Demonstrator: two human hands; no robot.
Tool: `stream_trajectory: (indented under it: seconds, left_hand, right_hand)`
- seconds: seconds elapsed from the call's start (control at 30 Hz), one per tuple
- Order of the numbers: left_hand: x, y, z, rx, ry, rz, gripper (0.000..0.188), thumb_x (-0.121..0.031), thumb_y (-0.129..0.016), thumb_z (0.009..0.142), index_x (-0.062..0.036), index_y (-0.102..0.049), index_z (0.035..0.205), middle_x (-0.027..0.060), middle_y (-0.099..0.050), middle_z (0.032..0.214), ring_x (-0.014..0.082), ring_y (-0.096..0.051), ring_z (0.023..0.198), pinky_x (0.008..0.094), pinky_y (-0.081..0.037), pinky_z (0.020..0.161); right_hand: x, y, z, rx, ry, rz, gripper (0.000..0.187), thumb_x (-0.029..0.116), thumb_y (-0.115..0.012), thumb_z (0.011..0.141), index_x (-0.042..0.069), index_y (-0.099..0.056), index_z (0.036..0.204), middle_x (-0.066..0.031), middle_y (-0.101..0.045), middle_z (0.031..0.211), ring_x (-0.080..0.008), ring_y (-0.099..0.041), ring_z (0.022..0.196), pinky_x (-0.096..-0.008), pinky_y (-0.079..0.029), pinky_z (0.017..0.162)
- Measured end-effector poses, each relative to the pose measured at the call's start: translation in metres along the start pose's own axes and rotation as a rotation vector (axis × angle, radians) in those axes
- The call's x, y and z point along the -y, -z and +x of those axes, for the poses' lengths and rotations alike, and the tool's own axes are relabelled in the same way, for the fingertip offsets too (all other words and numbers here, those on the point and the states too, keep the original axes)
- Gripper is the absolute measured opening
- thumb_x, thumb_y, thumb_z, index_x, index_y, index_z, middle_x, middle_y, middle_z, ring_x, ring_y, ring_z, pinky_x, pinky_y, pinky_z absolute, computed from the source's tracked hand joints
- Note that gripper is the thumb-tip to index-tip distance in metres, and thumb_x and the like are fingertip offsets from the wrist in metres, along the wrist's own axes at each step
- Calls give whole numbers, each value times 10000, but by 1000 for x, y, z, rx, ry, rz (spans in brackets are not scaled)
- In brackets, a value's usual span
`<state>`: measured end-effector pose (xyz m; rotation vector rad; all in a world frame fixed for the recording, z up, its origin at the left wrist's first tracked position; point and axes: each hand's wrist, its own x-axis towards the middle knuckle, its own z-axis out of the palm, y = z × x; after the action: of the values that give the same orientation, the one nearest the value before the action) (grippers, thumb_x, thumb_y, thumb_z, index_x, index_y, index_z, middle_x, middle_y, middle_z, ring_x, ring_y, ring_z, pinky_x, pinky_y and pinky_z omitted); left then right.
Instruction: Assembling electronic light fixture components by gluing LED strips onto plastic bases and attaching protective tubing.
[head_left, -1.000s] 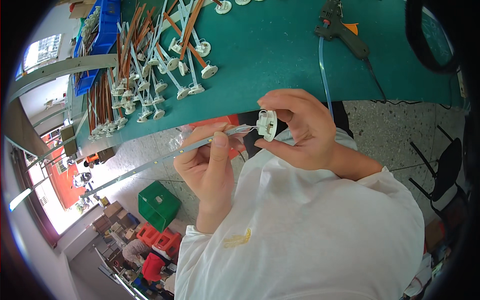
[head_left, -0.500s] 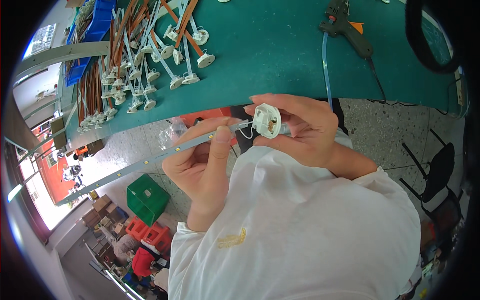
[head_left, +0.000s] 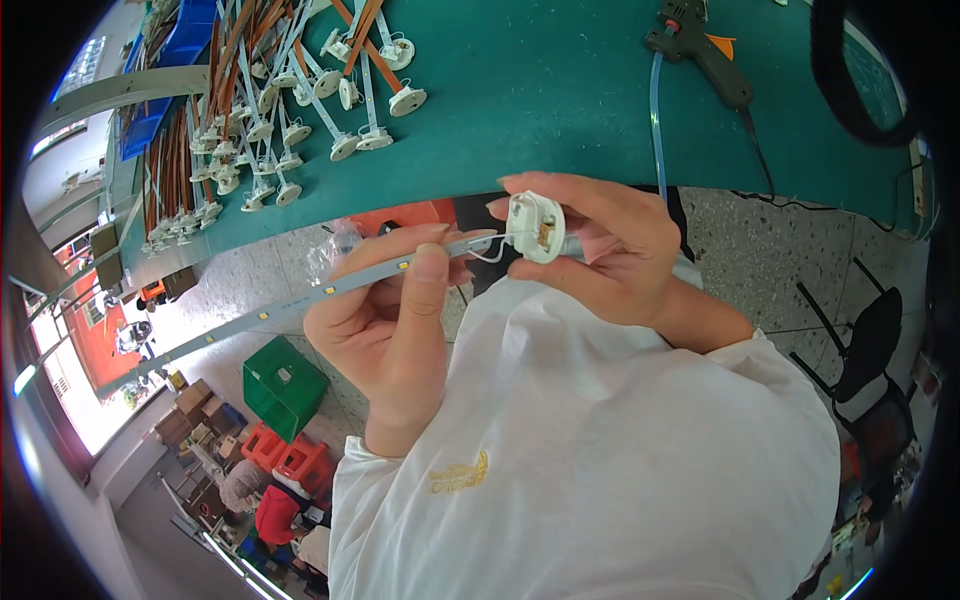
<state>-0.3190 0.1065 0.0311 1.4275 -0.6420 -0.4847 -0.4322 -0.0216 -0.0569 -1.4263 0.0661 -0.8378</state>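
Observation:
Between the thumb and fingers of my left hand (head_left: 385,320) is a long, thin LED strip (head_left: 297,306), slanting down to the left with its small yellow chips facing up. My right hand (head_left: 625,250) grips a round white end cap (head_left: 536,228) by its rim, its open inner side turned toward the strip. Inside the cap a small copper-coloured metal piece shows. A short white wire (head_left: 489,257) loops between the strip's end and the cap. Both hands are in front of my body, just off the near edge of the green table (head_left: 530,110).
Many strips with white end caps (head_left: 345,146) lie piled at the table's left, beside a blue bin (head_left: 170,75). A dark glue gun (head_left: 705,60) with its cord rests at the back right. A green crate (head_left: 285,388), a black chair (head_left: 868,340) and other people (head_left: 285,515) are around.
My left hand and the strip have shifted slightly left. The end cap has turned a little and moved slightly upward in my right hand. Both hands keep their hold.

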Motion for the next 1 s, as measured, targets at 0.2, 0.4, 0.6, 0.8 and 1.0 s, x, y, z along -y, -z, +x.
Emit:
stream_trajectory:
  seconds: [0.2, 0.4, 0.6, 0.8, 1.0]
  left_hand:
    - [6, -8, 3, -57, 93, -164, 130, -6, -624, 925, 80, -638, 1023, 167, -678, 970, 197, -702, 813, 269, -592, 674]
    - [11, -4, -1, -7, 47, 106, 107, -1, -631, 923, 63, -653, 1006, 141, -700, 945, 124, -679, 782, 194, -523, 624]
    - [9, -7, 1, 34, 10, 109, 121, 15, -626, 920, 74, -654, 1021, 155, -714, 965, 94, -658, 747, 178, -498, 605]
    - [7, -14, -1, -2, 16, 77, 123, 20, -623, 922, 85, -651, 1023, 157, -711, 951, 105, -670, 763, 187, -520, 635]
    - [6, -12, -1, 10, 41, 66, 132, 40, -628, 910, 98, -646, 1028, 132, -703, 899, 130, -689, 798, 207, -545, 689]
  right_hand:
    - [-3, -4, 1, -64, -13, -45, 574, -89, -776, 738, -99, -543, 1262, -237, -616, 1216, -309, -678, 1040, -368, -577, 881]
    - [0, 1, 0, -25, 85, -177, 593, -53, -808, 715, -97, -555, 1250, -241, -628, 1197, -321, -685, 1025, -363, -582, 858]
    - [4, 4, 1, -16, 105, -222, 604, -21, -825, 706, -94, -563, 1245, -244, -643, 1179, -308, -690, 1016, -365, -582, 847]
    - [1, 3, -3, -18, 102, -208, 603, -1, -830, 708, -91, -567, 1244, -243, -646, 1181, -318, -694, 1007, -372, -585, 844]
    - [1, 7, -4, 11, 192, -316, 613, 21, -831, 716, -79, -562, 1258, -251, -638, 1191, -332, -704, 975, -372, -594, 822]
